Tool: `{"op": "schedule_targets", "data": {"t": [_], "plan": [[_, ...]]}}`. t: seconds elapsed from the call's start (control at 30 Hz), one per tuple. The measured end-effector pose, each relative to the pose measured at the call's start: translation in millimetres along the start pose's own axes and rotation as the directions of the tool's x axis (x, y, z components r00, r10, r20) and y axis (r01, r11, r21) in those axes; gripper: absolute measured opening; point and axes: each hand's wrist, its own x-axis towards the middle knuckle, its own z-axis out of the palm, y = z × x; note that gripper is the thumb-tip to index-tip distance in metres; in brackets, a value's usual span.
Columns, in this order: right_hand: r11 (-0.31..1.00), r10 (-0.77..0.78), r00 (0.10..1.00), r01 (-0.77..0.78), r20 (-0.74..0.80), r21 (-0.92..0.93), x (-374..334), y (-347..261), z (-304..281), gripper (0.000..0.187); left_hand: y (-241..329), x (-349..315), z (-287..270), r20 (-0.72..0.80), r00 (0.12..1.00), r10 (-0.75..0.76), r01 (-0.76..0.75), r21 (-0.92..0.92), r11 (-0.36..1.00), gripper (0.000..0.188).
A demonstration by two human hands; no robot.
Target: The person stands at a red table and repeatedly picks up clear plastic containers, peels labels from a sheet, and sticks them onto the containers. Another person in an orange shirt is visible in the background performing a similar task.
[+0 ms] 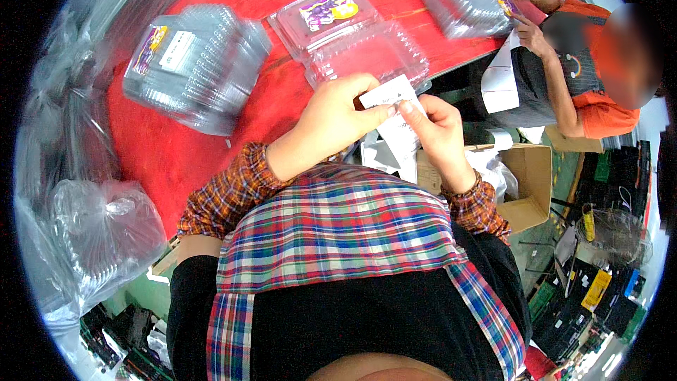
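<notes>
A strip of white printed labels point(400, 137) is pinched between both my hands in front of my chest and hangs down over the table's near edge. The fingers of my left hand point(328, 121) are closed on its upper left part. My right hand point(441, 132) grips its right side, thumb beside the left thumb. Just beyond the hands, an open clear plastic clamshell box point(367, 53) lies on the red table point(247, 109), a purple and yellow sticker point(328, 12) on its lid. To the left lies a stack of clear clamshells point(211, 63), with a similar sticker and a white label on top.
Another clamshell stack point(458, 0) stands at far right, where a co-worker in orange point(592, 63) handles a purple sticker. Plastic-wrapped containers point(106, 233) are at my left. A cardboard box point(529, 183) sits right, below the table edge.
</notes>
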Motion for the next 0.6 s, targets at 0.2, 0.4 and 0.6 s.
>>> {"op": "schedule_targets", "data": {"t": [0.2, 0.4, 0.6], "plan": [[0.931, 0.159, 0.983, -0.179, 0.088, 0.318, 30, -5, 2, 0.018, -19, 7, -4, -0.044, 0.999, 0.011, -0.010, 0.039, 0.999, 0.020], [0.888, 0.258, 0.963, -0.266, 0.071, 0.375, 87, -12, -16, 0.014, -41, 16, -23, -0.195, 0.977, 0.086, -0.092, -0.023, 0.995, 0.017], [0.824, 0.460, 0.882, -0.468, 0.105, 0.319, 111, -17, -12, 0.022, -53, 20, -43, -0.347, 0.892, 0.288, -0.151, 0.371, 0.916, 0.020]]}}
